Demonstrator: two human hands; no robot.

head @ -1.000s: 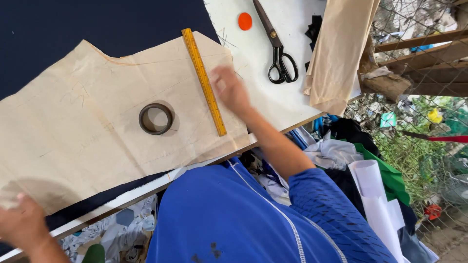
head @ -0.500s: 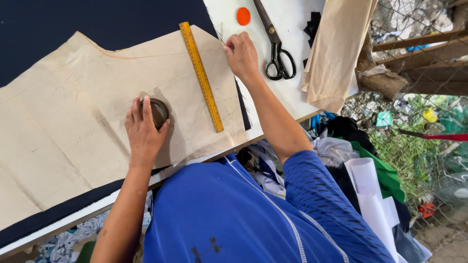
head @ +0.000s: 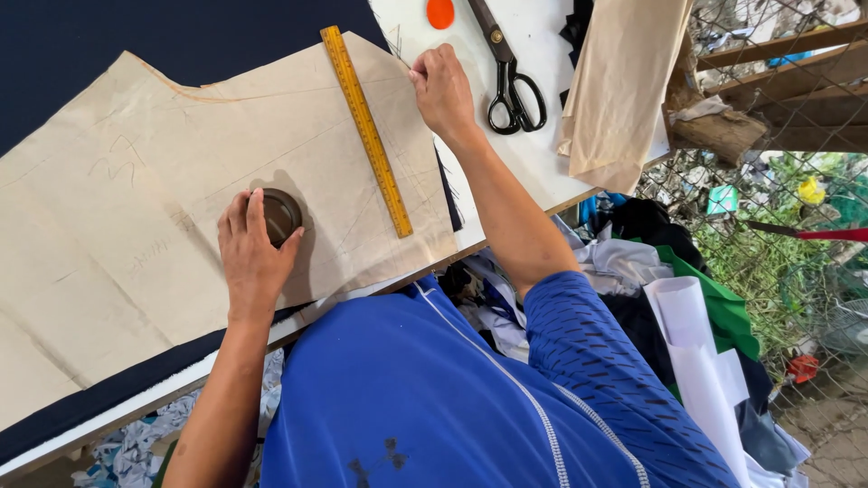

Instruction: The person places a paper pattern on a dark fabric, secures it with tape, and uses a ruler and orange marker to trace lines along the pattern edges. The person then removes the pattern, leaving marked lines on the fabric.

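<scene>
Presently noted: left hand flat, fingers spread over brown round weight on paper pattern; right hand pinching pattern edge beyond yellow ruler, scissors just beside.

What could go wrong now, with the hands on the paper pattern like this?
1. The right hand is at the edge of the paper pattern; if it pulls, the sheet may slide over the dark cloth, since only the left hand and the round weight seem to press it down.
2. The yellow ruler lies loose and may shift.
3. The scissors lie near the right hand and might get knocked.
</scene>
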